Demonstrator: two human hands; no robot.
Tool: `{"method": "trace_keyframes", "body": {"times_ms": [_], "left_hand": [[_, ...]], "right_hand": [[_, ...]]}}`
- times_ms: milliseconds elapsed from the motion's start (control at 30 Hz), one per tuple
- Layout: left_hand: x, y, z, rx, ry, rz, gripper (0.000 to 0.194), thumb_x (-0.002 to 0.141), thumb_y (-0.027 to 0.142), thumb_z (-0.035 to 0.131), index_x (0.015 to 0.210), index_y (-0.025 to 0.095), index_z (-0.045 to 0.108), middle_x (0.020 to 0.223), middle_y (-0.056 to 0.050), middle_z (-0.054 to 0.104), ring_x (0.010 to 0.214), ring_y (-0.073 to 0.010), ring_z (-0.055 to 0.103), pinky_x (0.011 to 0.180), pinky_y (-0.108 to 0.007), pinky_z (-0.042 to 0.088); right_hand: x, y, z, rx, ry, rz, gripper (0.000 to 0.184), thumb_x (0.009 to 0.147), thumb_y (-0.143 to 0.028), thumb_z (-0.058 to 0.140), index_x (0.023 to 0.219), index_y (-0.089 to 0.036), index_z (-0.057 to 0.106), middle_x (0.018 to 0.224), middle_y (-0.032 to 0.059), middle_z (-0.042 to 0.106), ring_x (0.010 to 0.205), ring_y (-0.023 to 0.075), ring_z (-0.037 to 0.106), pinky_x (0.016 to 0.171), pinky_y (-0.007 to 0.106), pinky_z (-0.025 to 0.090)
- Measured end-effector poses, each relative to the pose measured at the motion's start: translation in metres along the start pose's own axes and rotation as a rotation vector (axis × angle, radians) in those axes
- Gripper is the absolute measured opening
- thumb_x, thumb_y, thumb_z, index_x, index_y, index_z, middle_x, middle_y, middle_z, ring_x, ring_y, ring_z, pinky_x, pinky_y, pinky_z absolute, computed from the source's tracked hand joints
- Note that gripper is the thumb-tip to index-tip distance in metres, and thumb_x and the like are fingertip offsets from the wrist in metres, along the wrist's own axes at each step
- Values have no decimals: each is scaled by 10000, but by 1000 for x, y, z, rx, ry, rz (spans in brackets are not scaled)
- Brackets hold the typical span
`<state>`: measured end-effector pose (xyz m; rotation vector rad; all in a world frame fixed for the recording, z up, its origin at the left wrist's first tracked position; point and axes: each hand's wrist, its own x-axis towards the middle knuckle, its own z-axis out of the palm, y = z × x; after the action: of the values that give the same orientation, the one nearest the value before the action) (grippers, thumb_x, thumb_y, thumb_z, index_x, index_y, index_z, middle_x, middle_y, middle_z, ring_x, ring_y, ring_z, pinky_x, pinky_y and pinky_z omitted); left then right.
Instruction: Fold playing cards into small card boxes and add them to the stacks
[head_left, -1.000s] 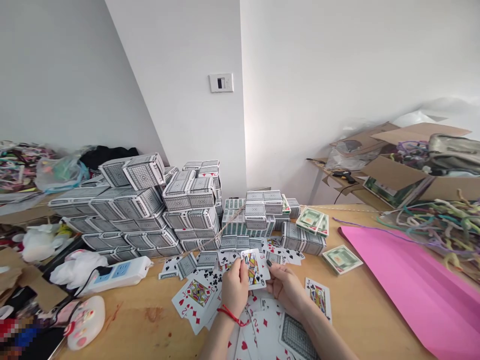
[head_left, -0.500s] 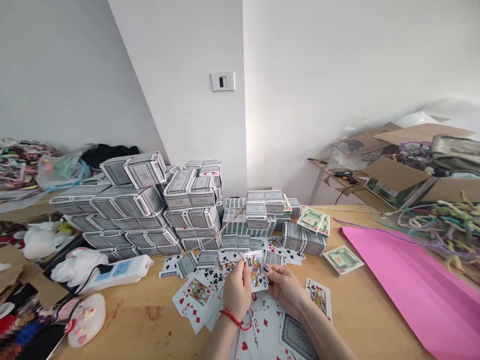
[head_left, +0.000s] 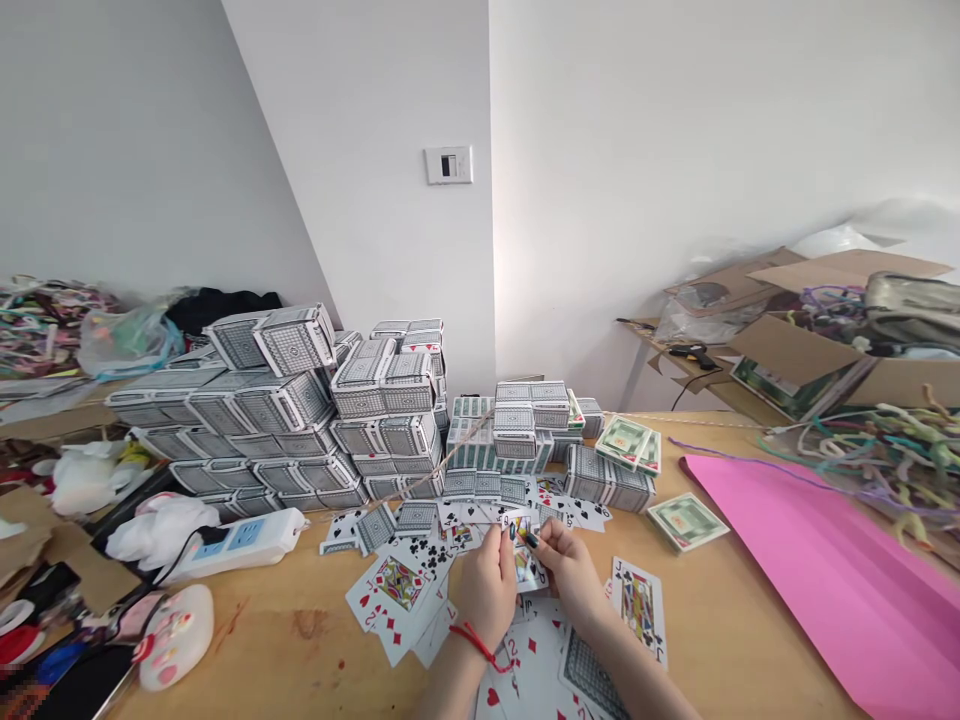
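A playing card (head_left: pixel 527 570), a queen, is pinched between my two hands just above the table. My left hand (head_left: pixel 489 580), with a red cord on its wrist, grips the card's left edge. My right hand (head_left: pixel 570 565) is closed on its right edge, thumb on the face. Loose cards lie spread under and around my hands, among them a jack of diamonds (head_left: pixel 400 583) on the left and a jack of clubs (head_left: pixel 637 605) on the right. A face-down card (head_left: pixel 589 670) rests below my right forearm, which partly hides it.
Stacked blocks of cards (head_left: pixel 292 425) stand at the back left, with more card blocks (head_left: pixel 529 410) behind my hands. Green card boxes (head_left: pixel 686 522) and pink paper (head_left: pixel 817 570) lie to the right. A white power strip (head_left: pixel 240 545) and a mouse-like white object (head_left: pixel 180 635) are at left.
Both hands have shifted slightly right and down with the card. The right thumb now lies farther over the card's face. The surrounding cards look unchanged.
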<state>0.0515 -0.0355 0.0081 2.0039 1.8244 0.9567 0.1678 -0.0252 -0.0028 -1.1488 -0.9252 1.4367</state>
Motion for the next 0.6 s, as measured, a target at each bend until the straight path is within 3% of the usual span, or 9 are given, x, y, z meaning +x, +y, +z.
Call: {"method": "trace_keyframes", "body": {"times_ms": [133, 233, 467, 600], "left_hand": [[-1, 5, 5, -46, -35, -48, 247, 875, 224, 288, 716, 197, 475, 524, -11, 561, 468, -137, 542, 415, -211, 260], [-3, 10, 7, -50, -40, -82, 257, 879, 210, 281, 751, 183, 502, 587, -33, 599, 527, -147, 576, 436, -209, 299], [-6, 18, 6, -48, -100, -196, 290, 878, 205, 264, 860, 150, 548, 638, -66, 633, 580, -177, 607, 467, -228, 339], [-6, 16, 7, -122, -63, -233, 289, 866, 219, 276, 887, 153, 556, 664, -67, 637, 600, -179, 600, 485, -230, 354]], "right_hand": [[-2, 0, 5, -192, 191, -183, 359, 692, -517, 531, 577, -211, 382, 524, -62, 364, 491, 110, 337, 477, 226, 309], [-3, 2, 7, -270, 268, -216, 351, 743, -518, 463, 584, -212, 396, 545, -45, 398, 517, 129, 367, 508, 244, 339], [-5, 0, 4, -308, 176, -281, 304, 782, -468, 445, 649, -197, 488, 581, 0, 498, 615, 177, 479, 574, 262, 387], [-6, -3, 3, -316, 154, -282, 314, 793, -464, 448, 706, -176, 538, 623, 17, 533, 605, 169, 475, 570, 255, 387]]}}
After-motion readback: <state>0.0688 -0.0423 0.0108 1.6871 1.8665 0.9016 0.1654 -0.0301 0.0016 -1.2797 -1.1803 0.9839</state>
